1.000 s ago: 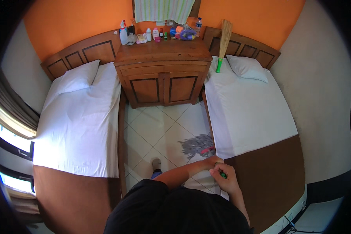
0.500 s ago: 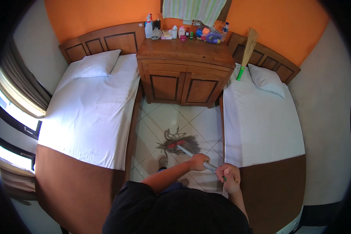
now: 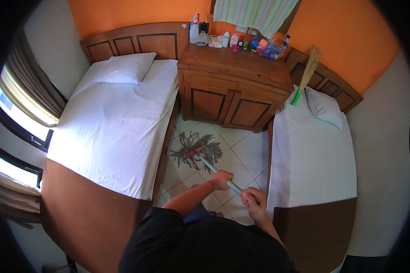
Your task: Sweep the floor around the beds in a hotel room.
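A string mop (image 3: 207, 162) with a pale handle, a red clamp and grey strands stretches ahead of me. Its strands lie spread on the tiled floor (image 3: 243, 157), close to the left bed. My left hand (image 3: 222, 180) is wrapped around the middle of the handle. Nearer the handle's top end, my right hand (image 3: 254, 200) grips it, and its fingers hide that end. The handle slants from my right hand forward and left down to the clamp.
Beds with white sheets flank the floor strip: the left bed (image 3: 109, 118) and the right bed (image 3: 316, 159). A wooden cabinet (image 3: 234, 68) closes off the far end, with bottles and bags on top. A stick broom (image 3: 307, 75) leans at the right headboard.
The mop head has moved forward and left, toward the left bed and the cabinet. Both hands have shifted left with the handle, still holding it. My view has turned a little.
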Available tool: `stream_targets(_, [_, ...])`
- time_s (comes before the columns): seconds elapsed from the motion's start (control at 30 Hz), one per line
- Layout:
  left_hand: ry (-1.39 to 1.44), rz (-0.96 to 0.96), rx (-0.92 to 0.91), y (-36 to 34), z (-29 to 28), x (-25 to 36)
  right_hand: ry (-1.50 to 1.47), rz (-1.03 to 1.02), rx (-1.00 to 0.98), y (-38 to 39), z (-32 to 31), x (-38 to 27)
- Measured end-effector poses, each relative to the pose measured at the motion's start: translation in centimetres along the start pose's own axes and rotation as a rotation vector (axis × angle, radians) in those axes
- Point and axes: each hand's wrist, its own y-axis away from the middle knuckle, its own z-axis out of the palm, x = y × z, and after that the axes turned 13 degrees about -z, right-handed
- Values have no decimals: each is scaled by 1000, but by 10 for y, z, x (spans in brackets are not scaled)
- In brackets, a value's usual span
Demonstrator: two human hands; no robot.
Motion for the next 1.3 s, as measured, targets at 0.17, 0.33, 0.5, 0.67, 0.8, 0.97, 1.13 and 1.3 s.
stream_targets(0.17, [129,112,-75,4,1,58,-84,90,111,-10,-15,-58])
stream_targets(0.33, [179,246,-182,-19,3,77,-174,62,323,-34,-15,-71])
stream_targets(0.5, [87,157,-248,-37,-15,50,-94,-69,245,-50,1,-50])
stream_targets(0.67, [162,130,-26,-44,-60,-19,-52,-61,32,-88,37,-10])
stream_targets(0.8, [11,-51,98,-40,-91,-80,-15,-35,-170,-109,63,36])
stream_targets(0.97, [-137,-186,49,-26,-100,-120,-169,75,-145,-107,78,59])
stream_targets(1.13, [-93,-60,-26,-30,-73,-71,-122,120,18,-100,40,15])
stream_targets(1.3, [0,118,-118,-53,-51,14,-237,55,159,-98,8,-41])
